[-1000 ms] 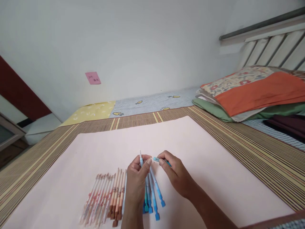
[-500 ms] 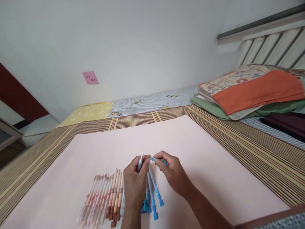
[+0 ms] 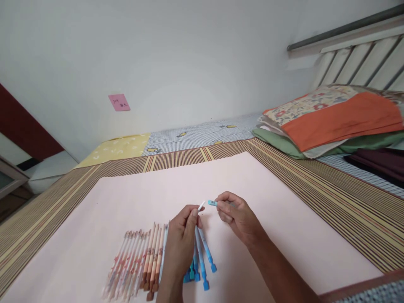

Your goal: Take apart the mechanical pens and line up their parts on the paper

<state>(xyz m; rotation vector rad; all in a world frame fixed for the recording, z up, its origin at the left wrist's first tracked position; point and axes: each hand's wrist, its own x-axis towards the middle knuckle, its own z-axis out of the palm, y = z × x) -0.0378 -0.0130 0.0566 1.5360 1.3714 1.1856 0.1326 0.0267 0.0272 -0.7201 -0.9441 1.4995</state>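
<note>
Pale-pink paper (image 3: pixel 268 210) lies on a striped mat (image 3: pixel 303 189) — above it, the left hand (image 3: pixel 181 231) clamps a white-tipped pen (image 3: pixel 201 205); the right hand (image 3: pixel 238 214) pinches a light-blue pen piece (image 3: pixel 212 203) near that tip — blue pens (image 3: pixel 202 261) lie below.

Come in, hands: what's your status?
Left hand gripping white-tipped stick. Right hand holding light-blue piece. The two apart, nothing visible between. Blue pens nearby.

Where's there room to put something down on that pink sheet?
The pink sheet is bare beyond the left hand and right hand, up to the striped mat; also right of the right forearm and left of the reddish pens. Crowded around the left hand: reddish pens, brown pens, blue pens.
</note>
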